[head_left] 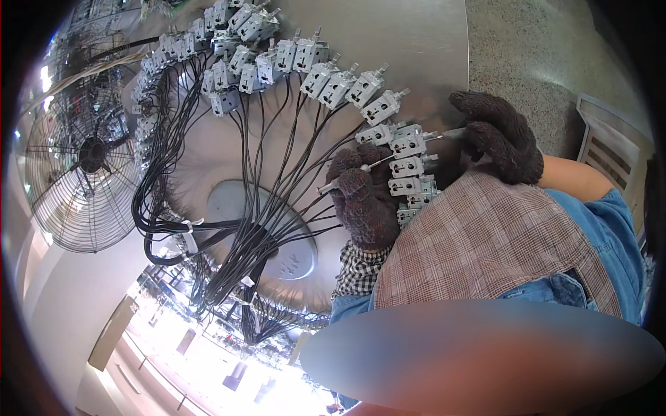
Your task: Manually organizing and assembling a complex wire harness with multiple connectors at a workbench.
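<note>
Across our table (416, 48), blocks (341, 88) fan out, presumably keeping cables (232, 267) apart. Our left hand (359, 197) pinches a rod (329, 186); our right hand (503, 139) curls, hold unclear.

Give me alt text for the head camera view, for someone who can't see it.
A person's dark-gloved left hand and right hand are at a row of small silver metal boxes; more arc across the metal table, trailing black cables into a bundle. A wire-caged fan stands at picture left.

Fan (91, 154) left, cables (239, 262) centre — hands (364, 204) right
</note>
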Tool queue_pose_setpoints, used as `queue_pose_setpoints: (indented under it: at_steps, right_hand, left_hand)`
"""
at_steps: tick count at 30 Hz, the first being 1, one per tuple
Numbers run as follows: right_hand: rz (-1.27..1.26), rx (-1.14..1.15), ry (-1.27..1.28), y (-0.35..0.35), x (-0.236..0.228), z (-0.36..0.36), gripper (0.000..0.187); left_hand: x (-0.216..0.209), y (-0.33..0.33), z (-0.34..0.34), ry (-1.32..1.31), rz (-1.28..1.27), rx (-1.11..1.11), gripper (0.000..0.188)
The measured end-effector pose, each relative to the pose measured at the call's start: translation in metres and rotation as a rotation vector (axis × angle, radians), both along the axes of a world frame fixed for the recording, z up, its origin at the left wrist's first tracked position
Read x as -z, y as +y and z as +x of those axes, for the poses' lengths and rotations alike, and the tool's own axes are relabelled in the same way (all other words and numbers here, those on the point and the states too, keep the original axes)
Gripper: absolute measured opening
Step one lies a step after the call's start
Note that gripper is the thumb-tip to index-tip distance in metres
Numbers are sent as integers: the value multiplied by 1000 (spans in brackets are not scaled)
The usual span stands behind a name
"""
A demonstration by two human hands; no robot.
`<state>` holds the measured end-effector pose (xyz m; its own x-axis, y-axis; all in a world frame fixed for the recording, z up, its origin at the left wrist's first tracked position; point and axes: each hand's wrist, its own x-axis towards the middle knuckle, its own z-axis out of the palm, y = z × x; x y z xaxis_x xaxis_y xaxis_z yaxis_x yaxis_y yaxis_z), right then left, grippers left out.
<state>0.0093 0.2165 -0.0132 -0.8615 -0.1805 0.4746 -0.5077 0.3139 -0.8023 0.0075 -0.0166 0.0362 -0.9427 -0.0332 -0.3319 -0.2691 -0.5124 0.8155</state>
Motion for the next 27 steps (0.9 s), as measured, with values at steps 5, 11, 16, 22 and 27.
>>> queue_pose_setpoints:
  at_steps: [5, 11, 16, 22, 27]
  right_hand:
    - [-12, -34, -13, 2, -3, -2, 25]
    - [-26, -74, -145, 5, 0, 4, 34]
    - [-54, -110, -278, 8, -2, 6, 38]
    - [251, 41, 95, 4, 5, -1, 37]
    - [132, -118, 96, 8, -1, -6, 54]
  left_hand:
    - [1, -4, 1, -38, 1, -11, 31]
    - [-4, 8, 0, -36, -15, -112, 32]
    - [0, -4, -4, 11, -10, 24, 32]
    - [1, 10, -6, -20, -199, -76, 45]
    - [-3, 15, -3, -43, -129, -182, 42]
